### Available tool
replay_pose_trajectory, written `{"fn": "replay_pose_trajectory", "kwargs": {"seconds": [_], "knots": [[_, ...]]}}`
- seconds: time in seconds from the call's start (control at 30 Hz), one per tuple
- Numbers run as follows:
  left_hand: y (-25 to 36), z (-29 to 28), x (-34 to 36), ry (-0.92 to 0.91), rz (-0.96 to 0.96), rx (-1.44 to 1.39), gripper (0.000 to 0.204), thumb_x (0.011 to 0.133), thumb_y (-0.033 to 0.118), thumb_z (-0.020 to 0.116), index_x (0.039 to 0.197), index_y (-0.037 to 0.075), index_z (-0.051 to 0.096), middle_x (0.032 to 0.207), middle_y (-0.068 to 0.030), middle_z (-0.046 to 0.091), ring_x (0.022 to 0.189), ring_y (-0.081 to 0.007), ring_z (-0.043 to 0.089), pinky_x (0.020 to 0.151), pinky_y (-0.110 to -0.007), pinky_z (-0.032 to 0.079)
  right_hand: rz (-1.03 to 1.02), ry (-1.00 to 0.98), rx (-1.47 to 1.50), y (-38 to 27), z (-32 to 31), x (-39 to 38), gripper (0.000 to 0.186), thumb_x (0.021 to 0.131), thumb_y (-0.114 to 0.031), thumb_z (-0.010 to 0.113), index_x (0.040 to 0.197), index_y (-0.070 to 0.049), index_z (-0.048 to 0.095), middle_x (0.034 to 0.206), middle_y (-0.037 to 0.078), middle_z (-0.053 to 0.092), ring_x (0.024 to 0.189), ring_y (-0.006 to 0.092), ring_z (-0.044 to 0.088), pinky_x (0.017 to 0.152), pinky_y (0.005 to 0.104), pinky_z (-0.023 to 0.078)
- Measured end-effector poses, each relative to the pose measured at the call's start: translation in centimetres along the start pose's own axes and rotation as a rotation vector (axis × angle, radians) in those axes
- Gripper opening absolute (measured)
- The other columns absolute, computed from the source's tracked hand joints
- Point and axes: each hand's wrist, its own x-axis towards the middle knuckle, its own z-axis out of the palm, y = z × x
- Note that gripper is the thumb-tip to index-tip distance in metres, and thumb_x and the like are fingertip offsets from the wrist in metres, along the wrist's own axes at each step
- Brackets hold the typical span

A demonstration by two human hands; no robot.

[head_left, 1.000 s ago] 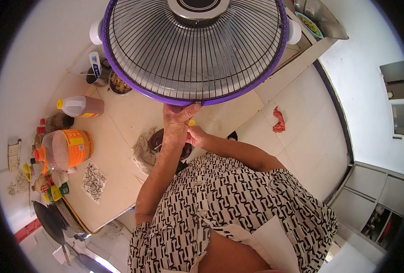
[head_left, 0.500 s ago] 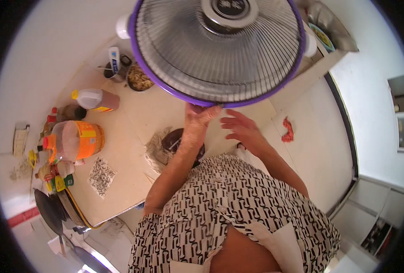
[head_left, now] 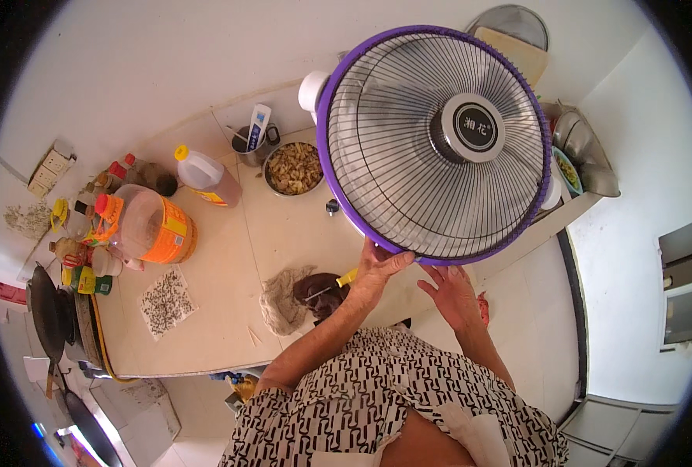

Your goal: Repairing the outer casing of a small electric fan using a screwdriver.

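Observation:
A round dish heater (head_left: 408, 179) with a purple rim, wire grille and dark central badge is held up in front of me, above the counter. My left hand (head_left: 379, 272) grips its lower rim, thumb in front and the other fingers partly hidden behind. Just to the right, my right hand (head_left: 453, 294) has its fingers stretched out, their tips at the lower rim; whether they press on it I cannot tell. Below my left hand lie a dark brown object (head_left: 323, 298), a yellow piece (head_left: 348, 277) and a crumpled beige cloth (head_left: 284, 300).
On the counter (head_left: 229, 311) stand a bowl of chopped food (head_left: 294, 169), a metal mug (head_left: 251, 146), a jug with a yellow cap (head_left: 210, 177) and a large orange-labelled oil bottle (head_left: 159, 226). A small black knob (head_left: 332, 207) lies near the heater. Pans (head_left: 49, 311) hang at left.
The heater has come lower and rightward in view, showing its whole grille. My right hand has risen to its lower rim. The left hand keeps its grip, and the view has shifted.

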Motion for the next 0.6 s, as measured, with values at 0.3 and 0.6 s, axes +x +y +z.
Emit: {"fn": "replay_pose_trajectory", "kwargs": {"seconds": [0.3,0.6], "knots": [[-1.2,-0.1,0.0,-0.009,-0.003,-0.09,0.084,0.083,0.02,0.081,0.148,0.008,0.028,0.139,-0.0133,0.048,0.126,-0.0268,0.05,0.104,-0.042,0.048,-0.039,0.135,0.006,0.5,1.1,0.1,0.048,0.091,-0.028,0.07,0.132,-0.014,0.051,0.134,0.002,0.056,0.129,0.0223,0.047,0.104,0.0508,0.041],[0.5,0.4,0.3,-0.024,-0.002,-0.098,0.073,0.085,0.021,0.077,0.143,0.005,0.036,0.136,-0.012,0.049,0.125,-0.0267,0.053,0.108,-0.05,0.045,-0.025,0.128,0.071,-0.2,1.7,1.0,0.052,0.088,-0.022,0.075,0.13,-0.01,0.048,0.13,0.004,0.056,0.125,0.0238,0.051,0.1,0.0488,0.044]]}}
